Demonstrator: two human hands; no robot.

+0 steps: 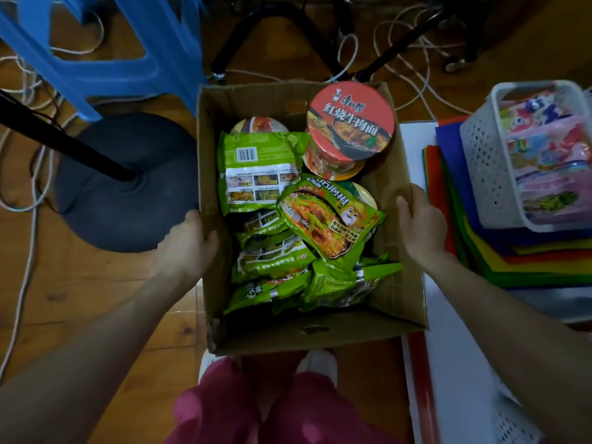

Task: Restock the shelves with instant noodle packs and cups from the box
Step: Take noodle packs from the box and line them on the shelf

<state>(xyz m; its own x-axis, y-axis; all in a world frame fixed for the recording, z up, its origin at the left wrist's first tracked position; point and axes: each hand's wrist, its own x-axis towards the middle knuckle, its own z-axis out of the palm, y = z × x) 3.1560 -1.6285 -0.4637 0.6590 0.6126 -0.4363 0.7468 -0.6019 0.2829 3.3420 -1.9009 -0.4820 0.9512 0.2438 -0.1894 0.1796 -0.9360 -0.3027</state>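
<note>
Directly below the camera, an open cardboard box point(272, 331) holds the noodles. Green noodle packs point(272, 261) fill it in a loose heap from the near wall to past the middle. One pack point(326, 219) lies face up on top, towards the right wall. Another, the barcode pack point(256, 174), lies back up by the left wall. A red cup point(350, 123) stands tilted in the far right corner, its lid well above the packs. A paler cup lid point(259, 125) shows at the far left corner, and a second lid point(366, 195) peeks out from under the face-up pack.

The left hand point(189, 241) grips the box's left wall, thumb hooked over the rim to the inside, the other fingers hidden outside. The right hand point(423, 222) grips the right wall the same way, thumb point(404, 206) inside. The noodles lie between the two hands, and neither hand touches them. Whether the box rests on the floor cannot be told.

To the right, a white basket point(480, 161) of bright packets point(544, 161) sits on stacked coloured sheets point(528, 261).
</note>
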